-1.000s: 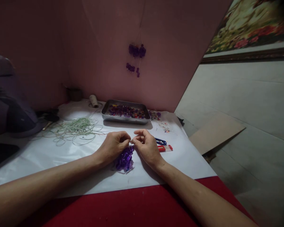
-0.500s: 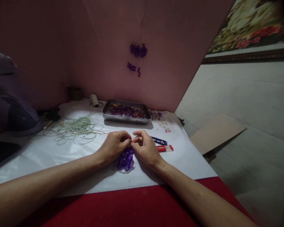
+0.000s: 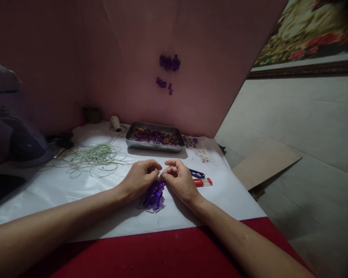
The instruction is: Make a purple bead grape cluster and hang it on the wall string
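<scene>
A cluster of shiny purple beads (image 3: 154,197) lies on the white table cover, below and between my two hands. My left hand (image 3: 142,177) is closed, thumb and forefinger pinching a thin pale cord at the top of the beads. Close beside it, my right hand (image 3: 178,179) pinches the same spot, its other fingers curled; the fingertips nearly meet. Just past my right hand lie a blue-handled tool (image 3: 197,173) and a red and clear plastic case (image 3: 203,182), both partly hidden by that hand.
A metal tray (image 3: 155,146) of mixed beads stands at the back, with loose beads (image 3: 201,155) to its right. Tangled green cord (image 3: 97,156) lies left, a thread spool (image 3: 115,123) behind it. Purple bead pieces (image 3: 169,62) hang on the pink wall. A dark flat object (image 3: 4,189) sits far left.
My fingertips have parted slightly, and a bit of pale cord now shows between them. My right hand has shifted a little, covering more of the blue-handled tool. The beads stay in place.
</scene>
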Demonstrator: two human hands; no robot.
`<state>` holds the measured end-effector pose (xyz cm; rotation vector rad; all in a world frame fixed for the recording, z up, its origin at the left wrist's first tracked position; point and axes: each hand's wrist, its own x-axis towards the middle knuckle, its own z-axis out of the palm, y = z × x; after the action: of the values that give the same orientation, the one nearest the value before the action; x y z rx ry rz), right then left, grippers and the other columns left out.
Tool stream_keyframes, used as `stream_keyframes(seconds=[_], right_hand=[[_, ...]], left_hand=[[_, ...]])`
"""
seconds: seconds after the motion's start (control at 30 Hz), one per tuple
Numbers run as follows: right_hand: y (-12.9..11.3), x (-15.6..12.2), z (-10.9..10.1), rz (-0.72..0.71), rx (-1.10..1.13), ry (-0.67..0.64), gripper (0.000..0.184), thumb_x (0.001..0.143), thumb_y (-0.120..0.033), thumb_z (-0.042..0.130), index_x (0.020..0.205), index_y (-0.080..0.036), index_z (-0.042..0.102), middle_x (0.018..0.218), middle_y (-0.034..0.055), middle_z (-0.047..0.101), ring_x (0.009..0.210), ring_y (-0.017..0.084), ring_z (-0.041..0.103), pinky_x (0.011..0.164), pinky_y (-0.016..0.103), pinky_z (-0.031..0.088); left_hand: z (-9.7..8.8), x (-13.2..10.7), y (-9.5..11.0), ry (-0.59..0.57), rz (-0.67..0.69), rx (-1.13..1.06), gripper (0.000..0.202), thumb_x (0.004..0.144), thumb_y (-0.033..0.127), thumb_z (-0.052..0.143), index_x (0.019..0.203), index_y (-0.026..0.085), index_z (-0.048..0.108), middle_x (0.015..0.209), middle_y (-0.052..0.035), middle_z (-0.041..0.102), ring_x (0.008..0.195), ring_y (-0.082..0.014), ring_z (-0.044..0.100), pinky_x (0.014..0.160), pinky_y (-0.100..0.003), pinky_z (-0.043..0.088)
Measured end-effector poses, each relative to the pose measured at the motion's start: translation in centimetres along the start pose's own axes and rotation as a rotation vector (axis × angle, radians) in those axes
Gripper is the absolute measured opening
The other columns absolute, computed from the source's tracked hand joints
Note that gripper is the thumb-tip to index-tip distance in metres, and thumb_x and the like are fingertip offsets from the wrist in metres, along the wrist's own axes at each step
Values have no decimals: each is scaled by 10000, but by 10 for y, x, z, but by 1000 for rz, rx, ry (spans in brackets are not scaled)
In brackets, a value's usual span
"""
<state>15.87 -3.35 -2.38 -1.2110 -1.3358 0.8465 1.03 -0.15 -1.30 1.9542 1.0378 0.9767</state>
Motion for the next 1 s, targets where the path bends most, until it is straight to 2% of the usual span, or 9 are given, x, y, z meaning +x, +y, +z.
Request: stream_keyframes(seconds=[0.1, 0.3, 0.6, 0.77, 1.0], right_hand=[[0, 0, 0, 2, 23, -13, 273, 671, -141, 595, 927, -181, 510, 640, -46, 591, 607, 133, 563, 621, 288, 440], [-1, 0, 0, 25, 13, -30, 286, 673, -142, 595, 941, -181, 504, 667, -30, 596, 637, 145, 575, 630, 296, 434], [-1, -1, -1, -2, 6, -41, 291, 668, -133, 582, 941, -186, 496, 644, -43, 584, 613, 140, 554, 627, 297, 431], [-1, -1, -1, -6, -2, -41, 292, 663, -118, 567, 940, -182, 500, 634, -48, 570, 610, 138, 543, 637, 300, 430], [-1, 0, 0, -7, -12, -43, 309, 652, -105, 567, 947, -174, 505, 647, -45, 563, 618, 141, 535, 634, 299, 425]], left_hand=[[0, 1, -1, -43, -27, -46, 189, 724, 252, 548, 828, 146, 664, 630, 2, 628, 579, -136, 553, 548, -247, 423], [0, 2, -2, -32, 26, -20, 117, 731, 221, 529, 691, 167, 625, 642, -1, 625, 618, -135, 555, 592, -249, 429], [0, 2, -1, -44, 7, -57, 91, 721, 185, 522, 698, 156, 605, 639, 11, 593, 617, -122, 529, 596, -249, 420], [0, 1, 1, -68, -27, -58, 135, 724, 228, 547, 793, 145, 629, 597, 29, 552, 568, -120, 487, 542, -244, 379], [2, 2, -2, -88, 10, -50, 115, 734, 238, 541, 733, 153, 619, 644, 6, 602, 608, -127, 514, 599, -258, 410]])
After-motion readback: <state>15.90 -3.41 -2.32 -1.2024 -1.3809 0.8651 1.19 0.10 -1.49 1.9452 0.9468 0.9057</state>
